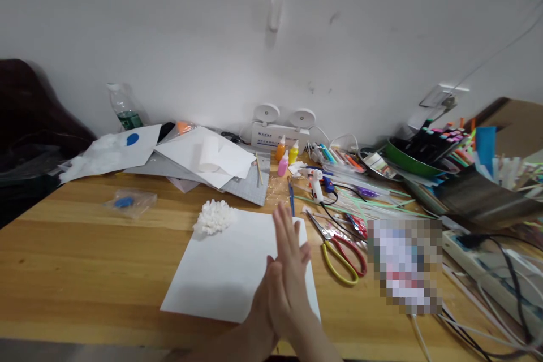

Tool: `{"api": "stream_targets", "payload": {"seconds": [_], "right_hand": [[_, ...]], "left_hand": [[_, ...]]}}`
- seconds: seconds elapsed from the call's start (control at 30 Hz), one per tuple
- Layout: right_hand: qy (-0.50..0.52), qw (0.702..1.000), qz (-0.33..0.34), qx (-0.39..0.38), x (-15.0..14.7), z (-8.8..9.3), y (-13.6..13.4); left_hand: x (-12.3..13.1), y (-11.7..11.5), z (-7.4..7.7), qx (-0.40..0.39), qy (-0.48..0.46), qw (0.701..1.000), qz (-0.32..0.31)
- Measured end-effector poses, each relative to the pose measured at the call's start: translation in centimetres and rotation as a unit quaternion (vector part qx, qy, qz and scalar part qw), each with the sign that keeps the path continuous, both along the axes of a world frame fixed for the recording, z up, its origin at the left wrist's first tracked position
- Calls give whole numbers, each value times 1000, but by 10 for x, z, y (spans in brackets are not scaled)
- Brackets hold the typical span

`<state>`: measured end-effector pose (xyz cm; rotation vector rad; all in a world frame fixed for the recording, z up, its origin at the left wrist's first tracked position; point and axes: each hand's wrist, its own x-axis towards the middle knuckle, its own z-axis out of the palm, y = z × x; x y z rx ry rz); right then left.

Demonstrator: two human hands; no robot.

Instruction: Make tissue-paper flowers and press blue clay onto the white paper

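Note:
My right hand (290, 283) and my left hand (261, 308) are pressed palm to palm above the front of a white sheet of paper (212, 277). The right fingers point up and away; the left fingers are mostly hidden behind them. Whatever lies between the palms, if anything, cannot be seen. On the sheet's far left corner sits a fluffy white cluster of small pieces (215, 216). Scissors (335, 249) with one yellow and one red handle lie just right of the sheet.
Left lies a plastic bag (136, 203) with a blue lump. Behind are a grey cutting mat (250, 188), a white roll (209, 154), paint bottles (283, 164) and a glue gun (316, 186). A green bowl (409, 161) of markers and a power strip (487, 271) stand right.

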<state>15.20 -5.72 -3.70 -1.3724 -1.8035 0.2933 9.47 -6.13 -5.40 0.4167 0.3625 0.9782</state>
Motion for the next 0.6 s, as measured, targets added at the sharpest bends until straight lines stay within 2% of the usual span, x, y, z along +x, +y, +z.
{"api": "stream_targets", "payload": {"seconds": [0.1,0.27,0.37,0.43,0.47,0.6], "right_hand": [[-6,1000,5,-12,6,-5,4],[-67,991,120,11,-3,-7,-10],[-55,997,63,1,1,-3,-5],[-37,999,23,-4,5,-6,-1],[-33,999,18,-1,6,-9,-1],[-41,994,106,5,-6,-20,-10]], "left_hand": [[-1,-2,-2,12,-7,1000,3],[-1,-1,-12,48,-13,994,94],[1,-4,-13,41,1,997,59],[-2,-3,-8,18,7,1000,22],[-5,-2,-5,10,6,1000,23],[-8,-3,-4,29,-3,993,111]]}}
